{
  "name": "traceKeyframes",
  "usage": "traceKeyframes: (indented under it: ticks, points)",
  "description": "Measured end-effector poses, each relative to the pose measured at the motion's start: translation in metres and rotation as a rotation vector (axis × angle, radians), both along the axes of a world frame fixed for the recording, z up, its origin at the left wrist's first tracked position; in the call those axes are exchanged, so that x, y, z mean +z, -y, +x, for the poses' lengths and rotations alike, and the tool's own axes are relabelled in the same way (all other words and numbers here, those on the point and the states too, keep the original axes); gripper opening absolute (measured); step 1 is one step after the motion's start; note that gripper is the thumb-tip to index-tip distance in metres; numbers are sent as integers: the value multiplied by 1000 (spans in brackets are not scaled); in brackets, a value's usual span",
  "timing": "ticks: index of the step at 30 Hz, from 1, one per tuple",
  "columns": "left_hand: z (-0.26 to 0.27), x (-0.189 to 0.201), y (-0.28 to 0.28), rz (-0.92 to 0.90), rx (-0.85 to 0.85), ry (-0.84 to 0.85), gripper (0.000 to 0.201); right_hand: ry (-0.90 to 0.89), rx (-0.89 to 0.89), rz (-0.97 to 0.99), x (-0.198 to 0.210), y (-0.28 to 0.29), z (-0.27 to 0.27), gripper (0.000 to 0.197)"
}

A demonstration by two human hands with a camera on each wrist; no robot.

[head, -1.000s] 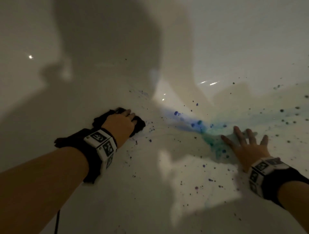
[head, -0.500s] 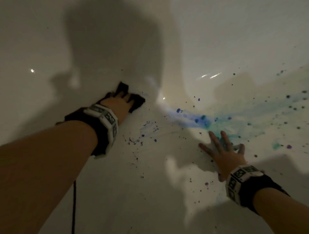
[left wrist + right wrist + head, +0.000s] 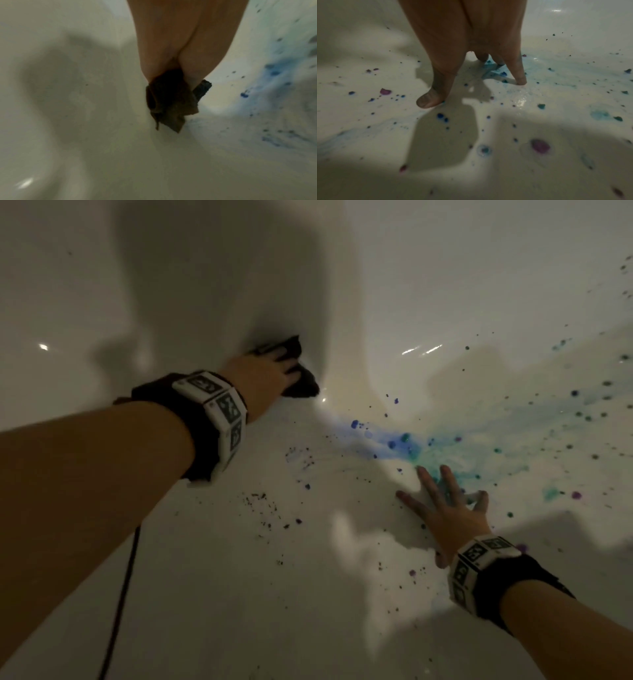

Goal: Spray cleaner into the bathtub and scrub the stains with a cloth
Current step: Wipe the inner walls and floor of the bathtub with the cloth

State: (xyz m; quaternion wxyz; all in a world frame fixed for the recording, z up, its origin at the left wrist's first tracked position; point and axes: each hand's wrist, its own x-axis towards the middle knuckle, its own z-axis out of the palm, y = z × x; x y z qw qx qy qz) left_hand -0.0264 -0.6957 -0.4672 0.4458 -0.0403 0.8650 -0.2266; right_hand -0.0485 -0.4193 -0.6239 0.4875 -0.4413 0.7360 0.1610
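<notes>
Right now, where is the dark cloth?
In the head view, the dark cloth is under the left hand, against the tub wall, left of the blue stain.

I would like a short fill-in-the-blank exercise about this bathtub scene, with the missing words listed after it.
1. The left hand holds a dark ____ against the tub.
2. The right hand lies flat on the tub with its fingers ____.
3. The big smear near the right hand's fingertips is blue and ____.
4. The hand that touches the smear is the ____ one.

Missing words: cloth; spread; green; right
</notes>
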Motion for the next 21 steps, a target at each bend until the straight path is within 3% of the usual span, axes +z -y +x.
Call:
traceKeyframes:
  ticks: [3, 7, 13, 17, 19, 21]
  points:
    - [6, -9, 22, -129, 1, 125, 54, -12, 2, -4, 1, -1, 0, 122]
    - [44, -23, 10, -113, 166, 241, 57, -23, 11, -14, 0, -2, 0, 120]
    - [94, -28, -52, 22, 133, 296, 57, -76, 35, -16, -2, -3, 3, 115]
    - [102, -20, -71, 158, 119, 477, 55, -94, 35, -29, 0, -3, 5, 110]
    - [83, -4, -67, 219, 196, 474, 54, -101, 29, -36, 0, -3, 4, 110]
    - [62, 15, -56, 211, 283, 353, 55, -108, 37, -40, 0, -2, 4, 110]
